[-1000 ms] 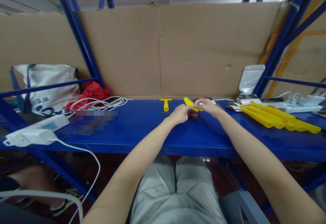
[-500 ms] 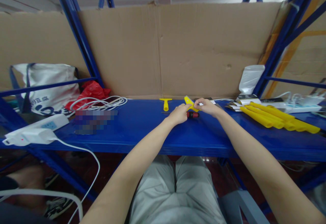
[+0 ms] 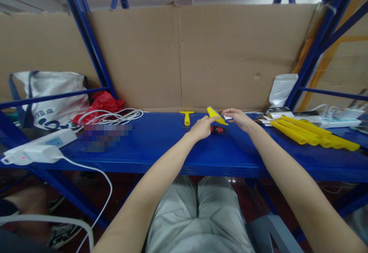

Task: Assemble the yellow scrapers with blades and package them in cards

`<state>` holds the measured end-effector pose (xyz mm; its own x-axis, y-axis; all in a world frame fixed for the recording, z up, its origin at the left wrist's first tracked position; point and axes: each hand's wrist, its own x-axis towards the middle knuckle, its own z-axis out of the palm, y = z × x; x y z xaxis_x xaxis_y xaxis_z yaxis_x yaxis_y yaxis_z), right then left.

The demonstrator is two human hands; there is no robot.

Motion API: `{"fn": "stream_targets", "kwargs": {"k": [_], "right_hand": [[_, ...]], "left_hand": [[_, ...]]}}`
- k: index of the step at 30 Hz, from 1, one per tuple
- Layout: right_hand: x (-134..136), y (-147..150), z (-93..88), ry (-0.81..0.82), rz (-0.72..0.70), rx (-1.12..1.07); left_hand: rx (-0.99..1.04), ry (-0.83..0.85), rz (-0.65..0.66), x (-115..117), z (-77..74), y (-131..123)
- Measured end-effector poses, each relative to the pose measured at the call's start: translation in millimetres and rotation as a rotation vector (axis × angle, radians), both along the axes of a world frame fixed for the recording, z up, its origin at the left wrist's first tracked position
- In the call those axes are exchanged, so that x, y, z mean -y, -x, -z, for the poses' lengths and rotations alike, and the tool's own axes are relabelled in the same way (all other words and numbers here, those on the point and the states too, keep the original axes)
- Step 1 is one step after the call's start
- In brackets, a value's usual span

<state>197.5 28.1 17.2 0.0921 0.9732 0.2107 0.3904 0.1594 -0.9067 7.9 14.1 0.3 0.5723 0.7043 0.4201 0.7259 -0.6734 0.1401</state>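
My left hand (image 3: 202,128) is closed on a yellow T-shaped scraper head (image 3: 216,115), which is tilted above the blue tabletop. Just right of it, my right hand (image 3: 240,119) is apart from the scraper head, its fingers stretched out over a small white and dark flat item (image 3: 227,117). I cannot make out what that item is. A red and black screwdriver (image 3: 217,129) lies below the scraper head, its shaft partly hidden by my left hand. Another yellow T-shaped scraper head (image 3: 187,118) rests farther left at the back.
Several yellow tubular handles (image 3: 304,131) lie at the right beside small boxes (image 3: 279,113). Coiled white cable (image 3: 120,117), a red bag (image 3: 105,105), a power strip (image 3: 40,147) and a cloth bag (image 3: 57,99) occupy the left. Cardboard (image 3: 224,57) stands along the back.
My right hand has let go of the scraper head and moved slightly right, its fingers now straighter. My left hand still holds the scraper head, which has turned a little.
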Motion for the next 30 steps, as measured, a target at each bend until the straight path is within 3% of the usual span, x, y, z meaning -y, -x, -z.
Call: {"fn": "stream_targets", "kwargs": {"k": [6, 30], "right_hand": [[4.1, -7.3, -0.3, 0.076, -0.079, 0.138], [12.5, -2.1, -3.2, 0.101, -0.155, 0.199]], "left_hand": [[0.006, 0.002, 0.001, 1.6, -1.3, -0.3], [0.012, 0.016, 0.021, 1.1, -1.8, -2.9]]}}
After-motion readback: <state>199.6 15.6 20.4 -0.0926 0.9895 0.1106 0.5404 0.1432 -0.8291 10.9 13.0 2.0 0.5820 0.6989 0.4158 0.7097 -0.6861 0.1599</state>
